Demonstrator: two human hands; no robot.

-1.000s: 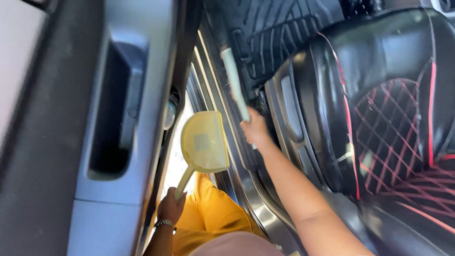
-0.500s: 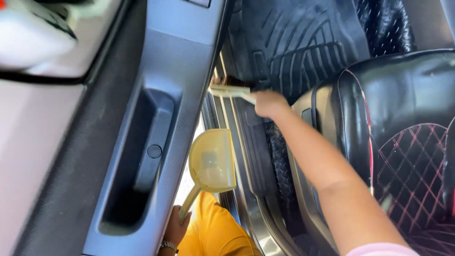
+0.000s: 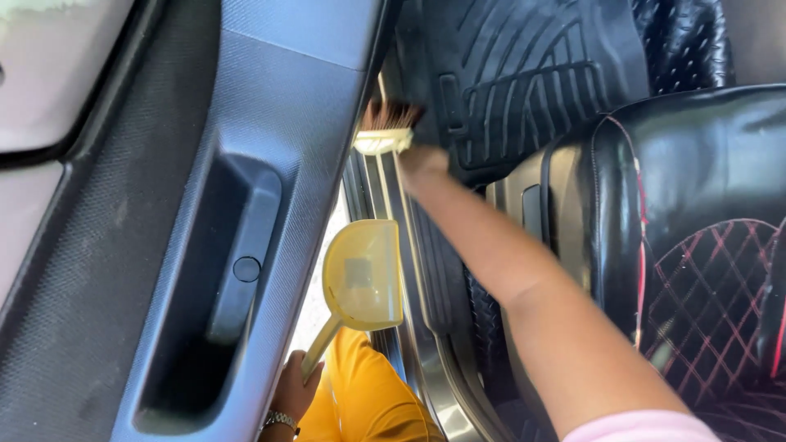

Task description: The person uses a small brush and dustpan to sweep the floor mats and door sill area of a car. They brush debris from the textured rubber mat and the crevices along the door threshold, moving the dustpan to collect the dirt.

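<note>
Brush (image 3: 383, 131), its brown bristles blurred against the ribbed black rubber floor mat (image 3: 524, 74), sits at the front of the metal door sill (image 3: 426, 327), gripped by the right hand (image 3: 422, 164). Fingers are hard to make out. Left hand (image 3: 295, 385), partly cut off, clasps the handle of a yellow translucent dustpan (image 3: 364, 274) beside the grey textured door panel (image 3: 246, 164). Glossy black quilted seat (image 3: 696, 205) lies right.

Cream brush (image 3: 383, 131) at sill, yellow dustpan (image 3: 364, 277) below
</note>
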